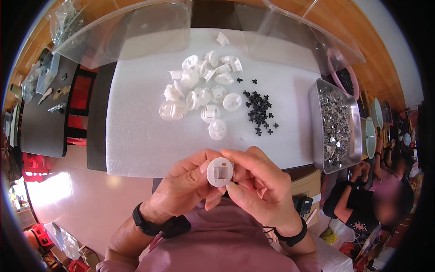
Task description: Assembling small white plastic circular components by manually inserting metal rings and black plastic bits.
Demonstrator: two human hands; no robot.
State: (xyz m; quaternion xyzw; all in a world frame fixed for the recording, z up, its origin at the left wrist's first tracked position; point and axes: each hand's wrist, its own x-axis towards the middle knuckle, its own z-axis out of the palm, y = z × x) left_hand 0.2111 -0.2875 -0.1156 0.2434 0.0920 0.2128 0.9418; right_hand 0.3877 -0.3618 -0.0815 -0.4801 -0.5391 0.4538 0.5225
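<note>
In front of my chest, both hands hold a round white plastic part (220,172) with its flat face up. A squarish recess sits in the middle of that face, and a small coppery spot shows near its upper edge. My left hand (183,183) grips the part from the left, thumb on its rim. From the right, my right hand (267,188) closes on it with index finger above and thumb below. Whether that hand also pinches a small piece is hidden. Beyond my fingers lies a loose group of similar white plastic parts (217,129).
A pile of small black cross-shaped pieces (259,110) lies on the white foam sheet (140,131). At right stands a metal tray (318,149) of small metal pieces. Clear plastic bins (154,34) line the back. A dark side table (43,131) is left; another person (351,199) sits right.
</note>
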